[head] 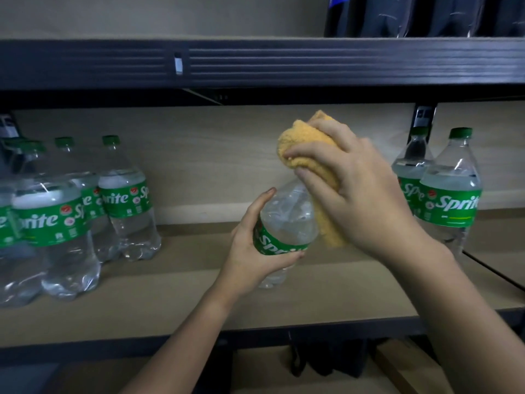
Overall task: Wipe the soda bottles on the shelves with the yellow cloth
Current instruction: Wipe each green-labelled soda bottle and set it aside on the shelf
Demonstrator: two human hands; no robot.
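The bottle being wiped (285,223) is held in front of the middle shelf (170,302), clear of the board, roughly midway between the group of Sprite bottles (71,217) at the left and the pair of Sprite bottles (443,194) at the right. Its long axis is tilted, the base toward the person and lower, the neck leaning up and to the right. The neck and cap are covered, so the exact angle at the top cannot be confirmed.

The left hand (255,251) is wrapped round the green label band from the left, thumb above and fingers curled beneath. The right hand (355,194) lies above and right of the bottle, fingers closed over the yellow cloth (306,143), which is bunched over the bottle's top and hangs down its right shoulder.

The right hand is judged nearer the unwiped lower body; a downward stroke along the tilted axis is indicated, with the left hand's grip turned to expose the label side.
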